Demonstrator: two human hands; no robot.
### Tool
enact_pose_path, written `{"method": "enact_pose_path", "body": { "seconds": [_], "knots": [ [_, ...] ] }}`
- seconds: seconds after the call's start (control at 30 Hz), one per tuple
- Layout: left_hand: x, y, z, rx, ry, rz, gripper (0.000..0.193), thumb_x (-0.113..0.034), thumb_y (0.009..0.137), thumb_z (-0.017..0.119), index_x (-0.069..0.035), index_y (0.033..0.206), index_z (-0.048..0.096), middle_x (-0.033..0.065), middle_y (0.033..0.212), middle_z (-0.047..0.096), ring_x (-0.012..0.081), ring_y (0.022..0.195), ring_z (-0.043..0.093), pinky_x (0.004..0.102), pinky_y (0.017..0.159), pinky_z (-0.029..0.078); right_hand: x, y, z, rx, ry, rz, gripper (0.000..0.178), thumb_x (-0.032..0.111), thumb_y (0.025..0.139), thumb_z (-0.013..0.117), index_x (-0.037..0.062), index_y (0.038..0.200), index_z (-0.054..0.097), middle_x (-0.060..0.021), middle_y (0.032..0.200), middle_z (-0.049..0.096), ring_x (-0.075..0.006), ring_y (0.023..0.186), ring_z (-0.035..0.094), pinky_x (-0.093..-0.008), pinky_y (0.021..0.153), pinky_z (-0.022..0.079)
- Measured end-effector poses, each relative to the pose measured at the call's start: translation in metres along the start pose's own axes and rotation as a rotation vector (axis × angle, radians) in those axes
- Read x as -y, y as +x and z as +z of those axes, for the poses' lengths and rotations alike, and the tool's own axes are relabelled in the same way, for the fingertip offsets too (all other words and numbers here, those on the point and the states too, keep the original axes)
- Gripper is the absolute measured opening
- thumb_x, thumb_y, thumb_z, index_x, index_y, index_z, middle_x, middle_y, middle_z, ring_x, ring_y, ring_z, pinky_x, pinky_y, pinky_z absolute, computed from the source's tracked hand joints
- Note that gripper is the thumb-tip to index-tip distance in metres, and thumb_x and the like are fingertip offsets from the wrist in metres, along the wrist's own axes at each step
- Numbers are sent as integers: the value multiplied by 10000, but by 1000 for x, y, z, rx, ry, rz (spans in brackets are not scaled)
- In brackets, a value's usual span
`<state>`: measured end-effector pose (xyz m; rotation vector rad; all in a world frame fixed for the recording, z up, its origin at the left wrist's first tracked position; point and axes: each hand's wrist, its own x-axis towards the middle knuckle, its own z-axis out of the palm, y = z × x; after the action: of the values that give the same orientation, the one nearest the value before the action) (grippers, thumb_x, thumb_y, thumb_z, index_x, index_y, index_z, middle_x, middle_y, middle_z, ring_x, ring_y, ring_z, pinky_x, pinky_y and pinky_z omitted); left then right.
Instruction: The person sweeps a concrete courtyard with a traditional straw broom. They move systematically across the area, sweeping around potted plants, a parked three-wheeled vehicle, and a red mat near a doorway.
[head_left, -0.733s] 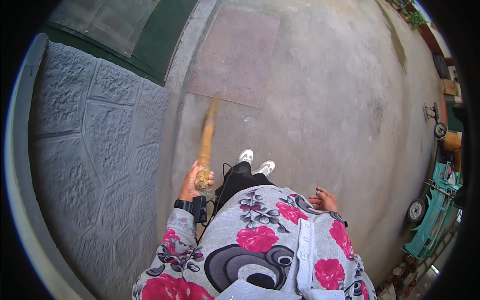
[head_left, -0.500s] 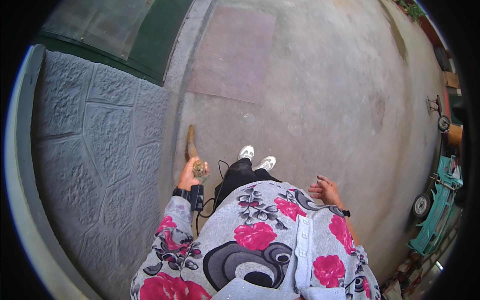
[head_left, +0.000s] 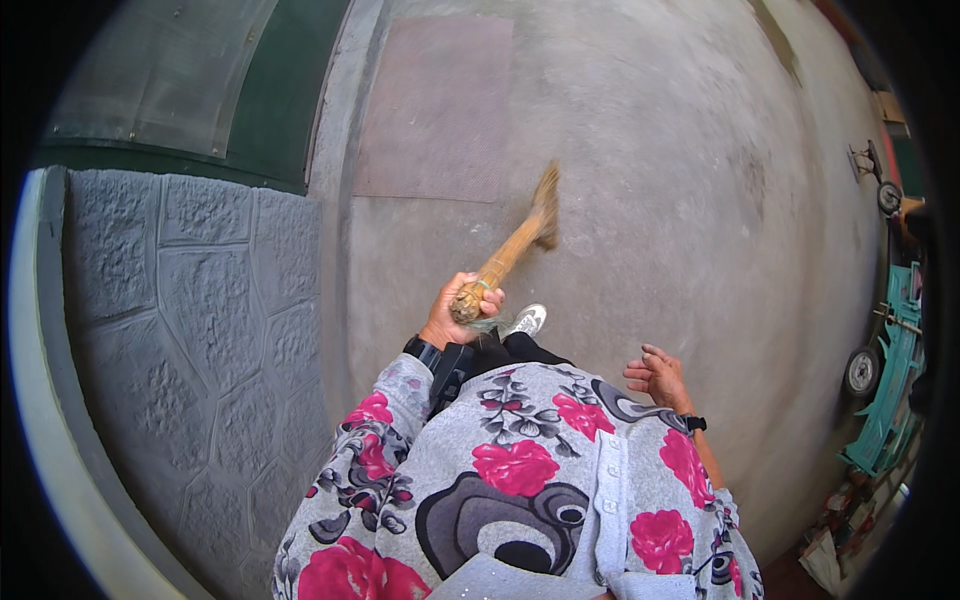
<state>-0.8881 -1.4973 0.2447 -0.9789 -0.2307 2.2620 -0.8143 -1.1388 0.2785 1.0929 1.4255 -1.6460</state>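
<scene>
My left hand (head_left: 463, 305) is wrapped round the butt of a short straw broom (head_left: 511, 250). The broom's handle is bound with cord, and some greenish strands hang by my fingers. Its brush end spreads ahead of me over the concrete floor (head_left: 640, 240), slightly blurred; whether the bristles touch the floor I cannot tell. Off to the right of my body, my right hand (head_left: 658, 376) holds nothing, its fingers apart and slightly bent.
A grey stone-patterned wall (head_left: 210, 320) runs along my left, with a green door (head_left: 265, 100) beyond it. A pinkish mat (head_left: 435, 110) lies on the floor ahead. At the far right stands a turquoise wheeled cart (head_left: 890, 385), with other items around it.
My left hand has swung the broom rightward, away from the wall. The brush end now lies farther forward and right. My right hand stays about where it was.
</scene>
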Motion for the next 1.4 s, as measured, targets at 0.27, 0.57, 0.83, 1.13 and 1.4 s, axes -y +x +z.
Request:
{"method": "enact_pose_path", "body": {
  "seconds": [0.27,0.57,0.83,1.13,1.4],
  "knots": [
    [4,-6,30,-43,413,296,365,-146,751,504,-101,1072,338,177,826,444,168,622,463,233,492,417,-25,-3,-32,-37,161,-3,508,103,782,431,-58,1228,251,-146,813,540,-225,684,580,-316,545,496],
    [-57,35,8,-331,429,321,256,-151,723,525,-14,889,387,139,752,462,210,641,486,287,555,467,-71,-13,-64,-146,289,56,502,108,768,437,-38,1218,270,-148,787,535,-231,660,579,-328,552,492],
    [-34,103,20,-157,341,80,346,-152,726,523,24,981,370,136,735,446,182,637,468,260,518,446,-76,-26,-60,-200,279,40,511,127,768,447,-38,1219,272,-162,819,543,-234,682,584,-328,556,487],
    [-69,73,67,66,345,51,360,-190,753,503,-55,1053,357,150,800,415,162,632,463,240,493,425,-58,-31,-38,-230,310,-22,496,153,786,451,-18,1221,286,-180,832,545,-240,698,584,-334,593,492],
    [-191,57,92,-258,762,686,168,-162,763,491,-124,860,360,122,724,464,215,568,520,306,433,448,-22,-38,3,-354,234,-8,493,141,758,459,-38,1199,330,-204,855,549,-256,712,580,-347,598,491]
  ]
}}
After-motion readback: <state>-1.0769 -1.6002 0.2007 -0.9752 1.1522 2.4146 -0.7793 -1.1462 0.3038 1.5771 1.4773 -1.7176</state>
